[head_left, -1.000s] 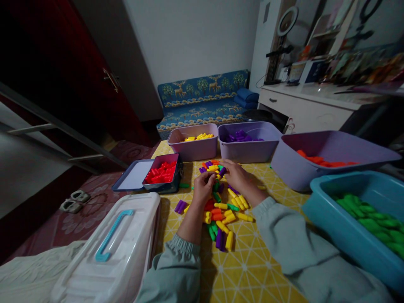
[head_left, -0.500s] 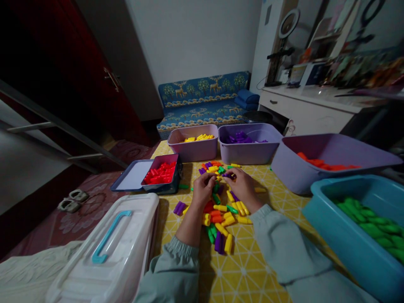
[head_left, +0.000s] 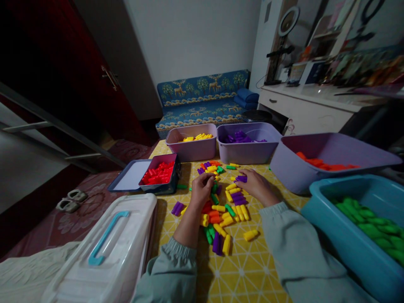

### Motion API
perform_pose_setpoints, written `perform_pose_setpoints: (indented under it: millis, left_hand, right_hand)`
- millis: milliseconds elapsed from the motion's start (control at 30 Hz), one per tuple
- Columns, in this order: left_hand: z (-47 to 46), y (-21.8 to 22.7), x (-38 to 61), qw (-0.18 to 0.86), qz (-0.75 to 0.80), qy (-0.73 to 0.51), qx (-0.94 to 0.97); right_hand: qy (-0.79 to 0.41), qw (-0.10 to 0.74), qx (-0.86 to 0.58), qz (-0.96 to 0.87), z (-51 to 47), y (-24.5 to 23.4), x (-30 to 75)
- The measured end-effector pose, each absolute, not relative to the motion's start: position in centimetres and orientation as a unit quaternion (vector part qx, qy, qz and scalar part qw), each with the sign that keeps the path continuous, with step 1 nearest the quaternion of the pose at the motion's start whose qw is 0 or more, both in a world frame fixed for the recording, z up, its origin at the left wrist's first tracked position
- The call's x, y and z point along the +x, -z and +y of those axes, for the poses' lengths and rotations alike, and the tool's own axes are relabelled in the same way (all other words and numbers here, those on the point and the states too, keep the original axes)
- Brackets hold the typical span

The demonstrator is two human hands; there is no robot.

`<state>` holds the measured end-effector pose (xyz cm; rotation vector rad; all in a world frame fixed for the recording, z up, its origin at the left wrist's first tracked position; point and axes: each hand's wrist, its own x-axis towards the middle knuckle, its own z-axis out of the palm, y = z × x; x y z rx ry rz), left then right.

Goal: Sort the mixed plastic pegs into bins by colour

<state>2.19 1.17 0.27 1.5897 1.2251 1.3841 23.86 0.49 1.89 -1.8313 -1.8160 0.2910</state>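
Small bullet-shaped plastic pieces in yellow (head_left: 242, 212), purple (head_left: 217, 243), green (head_left: 229, 210) and orange (head_left: 215, 217) lie in a loose heap on the yellow patterned tablecloth (head_left: 241, 271). My right hand (head_left: 256, 185) is at the heap's right side, thumb and fingers closed on purple pieces (head_left: 241, 179). On the heap's left, my left hand (head_left: 201, 189) hovers low with its fingertips drawn together; whether anything is between them is hidden. More purple pieces (head_left: 238, 198) lie just below the right hand's fingers.
A pink bin (head_left: 192, 150) of yellow pieces and lilac bins (head_left: 248, 153) with purple and orange ones line the far side. A teal bin (head_left: 341, 227) holds green pieces. At left are an open case (head_left: 160, 189) of red pieces and a white lidded box (head_left: 126, 240).
My right hand has moved right with the purple pieces, uncovering more yellow and purple ones. A yellow piece now lies apart at the lower right. My left hand has barely shifted.
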Motion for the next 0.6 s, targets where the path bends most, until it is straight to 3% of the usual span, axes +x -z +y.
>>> perform_pose_setpoints:
  millis: [133,467,600]
  left_hand:
    - [1.3,-0.1,2.2,0.347,0.47,-0.531,0.614]
    - [0.9,-0.5,2.3,0.334,0.462,-0.523,0.634]
    - [0.8,-0.8,2.4,0.345,0.459,-0.522,0.631]
  right_hand:
    - [-0.125,0.226,-0.673,-0.693,0.2,-2.7,23.4]
    - [-0.193,0.236,-0.634,-0.711,-0.1,-3.0,22.9]
    - [-0.336,0.377,-0.598,-0.623,0.1,-3.2,21.9]
